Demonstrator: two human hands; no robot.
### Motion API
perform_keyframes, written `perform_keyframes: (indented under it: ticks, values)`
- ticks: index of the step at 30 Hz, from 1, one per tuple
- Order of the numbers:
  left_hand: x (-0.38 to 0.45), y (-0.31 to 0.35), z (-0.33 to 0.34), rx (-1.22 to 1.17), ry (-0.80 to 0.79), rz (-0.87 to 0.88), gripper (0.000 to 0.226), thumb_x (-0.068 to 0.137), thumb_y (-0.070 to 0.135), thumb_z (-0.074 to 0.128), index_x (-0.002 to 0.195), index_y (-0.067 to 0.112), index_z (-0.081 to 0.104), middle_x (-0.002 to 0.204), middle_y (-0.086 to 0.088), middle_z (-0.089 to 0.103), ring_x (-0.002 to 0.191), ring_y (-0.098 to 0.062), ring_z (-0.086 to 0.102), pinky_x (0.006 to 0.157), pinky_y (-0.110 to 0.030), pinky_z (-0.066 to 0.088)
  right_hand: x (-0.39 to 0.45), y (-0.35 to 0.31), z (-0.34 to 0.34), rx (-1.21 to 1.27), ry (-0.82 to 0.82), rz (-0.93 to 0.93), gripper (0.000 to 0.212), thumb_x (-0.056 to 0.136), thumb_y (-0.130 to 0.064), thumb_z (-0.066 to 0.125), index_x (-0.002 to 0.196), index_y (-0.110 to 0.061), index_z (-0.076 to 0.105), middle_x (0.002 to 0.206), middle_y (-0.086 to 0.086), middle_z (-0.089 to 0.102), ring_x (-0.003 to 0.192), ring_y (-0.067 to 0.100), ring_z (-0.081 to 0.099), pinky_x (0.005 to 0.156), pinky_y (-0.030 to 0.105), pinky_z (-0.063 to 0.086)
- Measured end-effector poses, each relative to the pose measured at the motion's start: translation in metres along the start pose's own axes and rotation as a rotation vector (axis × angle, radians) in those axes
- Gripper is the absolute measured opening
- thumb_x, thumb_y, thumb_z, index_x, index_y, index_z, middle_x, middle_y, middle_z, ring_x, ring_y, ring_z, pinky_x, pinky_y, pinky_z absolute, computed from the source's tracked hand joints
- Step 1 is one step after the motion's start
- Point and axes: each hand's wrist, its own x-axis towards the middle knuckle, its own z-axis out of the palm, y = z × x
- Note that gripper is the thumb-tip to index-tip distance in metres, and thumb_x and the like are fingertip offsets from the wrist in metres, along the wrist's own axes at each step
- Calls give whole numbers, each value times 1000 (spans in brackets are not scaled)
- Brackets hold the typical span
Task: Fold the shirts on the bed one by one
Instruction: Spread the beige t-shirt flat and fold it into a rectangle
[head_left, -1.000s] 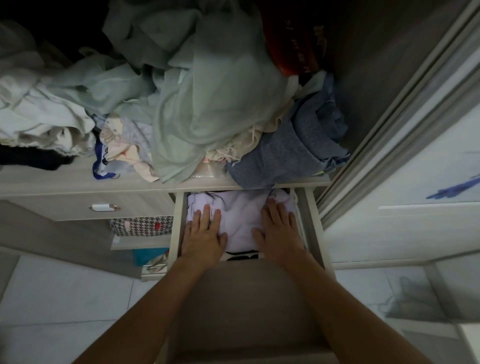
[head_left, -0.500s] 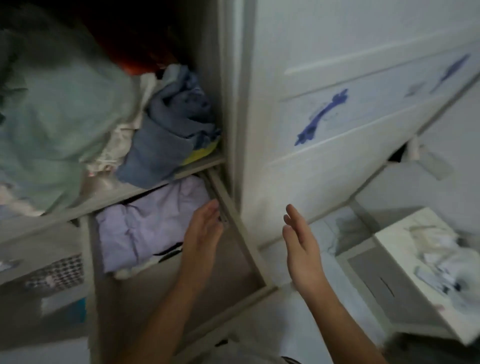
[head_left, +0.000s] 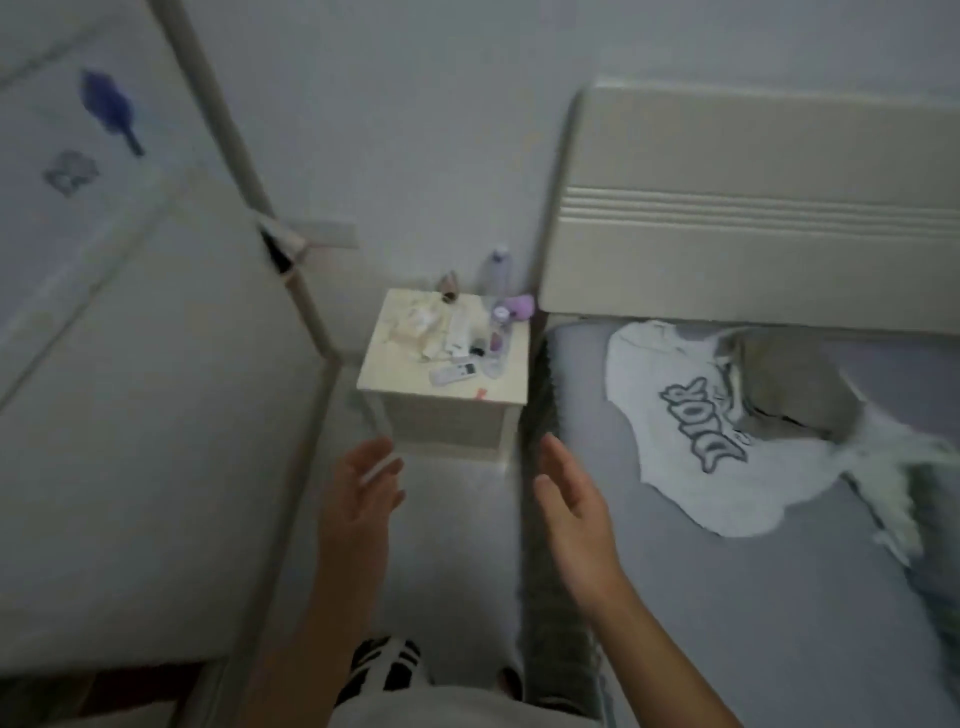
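A white shirt (head_left: 691, 431) with dark printed letters lies spread on the grey bed (head_left: 727, 613) at the right, near the headboard. A grey-brown garment (head_left: 789, 387) lies partly over its far edge, and more pale cloth (head_left: 893, 483) trails to the right. My left hand (head_left: 358, 499) and my right hand (head_left: 569, 504) hover empty over the floor gap beside the bed, fingers straight, palms facing each other. Neither hand touches any cloth.
A cream nightstand (head_left: 447, 410) stands ahead between wardrobe and bed, cluttered with a remote, bottles and papers. The white wardrobe door (head_left: 130, 364) fills the left. The beige headboard (head_left: 753, 218) rises at the back right. A narrow floor strip runs between them.
My view has swung right from the open drawer and shelf of clothes to the nightstand and bed. Both hands left the folded lilac garment in the drawer and now hang empty.
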Motion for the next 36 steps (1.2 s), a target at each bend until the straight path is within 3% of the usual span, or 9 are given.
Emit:
perform_keyframes:
  ticks: [3,8,12,18,21,25,28,33,36]
  values:
    - [10,-12,81,38,-226,-35,32,98,-1,51,112,24,64,115,4,68,105,-14,67,82,-30,54,6,18,-74,41,232,70,47,100,-13,52,143,-31,46,139,-15,51,126,-6,49,103,15,40]
    - [25,-40,210,139,-565,-146,27,97,3,54,107,24,66,101,13,71,100,-12,67,84,-32,52,20,48,-168,95,566,172,48,100,-13,51,145,-29,46,138,-15,51,126,-1,49,84,0,41]
    - [47,-76,307,280,-808,-226,27,96,6,59,113,26,66,105,12,71,99,-15,66,86,-34,53,50,71,-225,141,752,247,48,100,-11,51,143,-31,46,141,-15,49,128,2,47,94,10,39]
    - [105,-146,459,549,-1123,-235,33,96,12,58,111,41,62,119,18,63,102,-2,62,86,-20,52,138,117,-292,180,982,434,46,99,-12,51,141,-31,47,141,-13,50,119,-3,51,86,2,39]
    - [137,-200,546,717,-1270,-122,36,94,9,57,117,37,60,124,17,60,100,0,61,67,-7,46,201,160,-326,207,1050,510,47,98,-13,52,143,-25,47,144,-8,51,127,10,52,100,22,42]
    - [173,-296,657,912,-1418,57,42,93,0,54,129,20,58,128,3,61,102,-15,62,85,-20,45,286,243,-360,153,1013,590,50,98,-19,51,147,-25,42,148,-7,47,131,13,48,111,36,40]
    - [201,-393,728,1076,-1425,265,48,88,-1,54,132,16,59,131,-4,61,113,-22,60,96,-26,43,334,332,-380,52,900,628,54,98,-20,51,150,-20,38,153,-2,42,138,16,41,115,31,31]
    - [238,-446,787,1437,-1405,996,43,81,27,70,121,13,59,133,-15,48,121,-39,44,98,-48,43,336,384,-388,-82,796,653,57,98,-15,50,152,-14,33,154,4,39,142,18,35,113,21,21]
    - [233,-449,780,1355,-1291,1094,29,87,38,61,105,17,69,124,-8,57,118,-36,46,92,-44,36,330,390,-379,-44,824,645,58,97,-15,52,152,-16,33,153,3,40,140,17,37,112,21,24]
